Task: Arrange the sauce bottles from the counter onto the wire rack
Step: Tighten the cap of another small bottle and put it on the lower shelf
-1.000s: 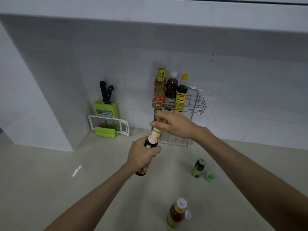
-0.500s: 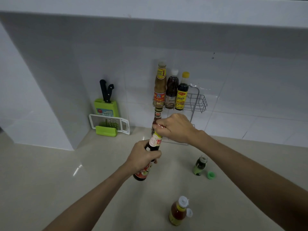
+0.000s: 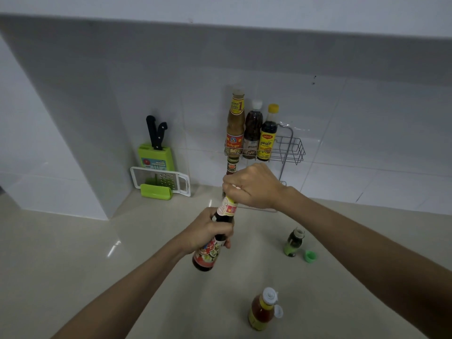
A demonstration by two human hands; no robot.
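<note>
My left hand (image 3: 210, 231) grips the body of a dark sauce bottle (image 3: 208, 256) with a red label, held tilted above the counter. My right hand (image 3: 253, 185) is closed over its top, hiding the cap. Behind them the wire rack (image 3: 292, 149) stands against the tiled wall. Its upper shelf holds three bottles: a tall brown one (image 3: 235, 126), a dark one with a white cap (image 3: 252, 133) and a dark one with a yellow cap (image 3: 267, 135). A small bottle (image 3: 231, 165) shows below that shelf. On the counter stand an orange bottle (image 3: 261, 311) with its flip cap open and a small green bottle (image 3: 292, 242).
A loose green cap (image 3: 310, 256) lies right of the small green bottle. At the left wall corner a green knife block (image 3: 154, 157) holds black-handled knives, with a white grater (image 3: 161, 181) in front. The beige counter (image 3: 73, 253) spreads out on the left.
Both hands and the dark bottle have drifted slightly lower and to the right. The right hand stays closed over the bottle's top.
</note>
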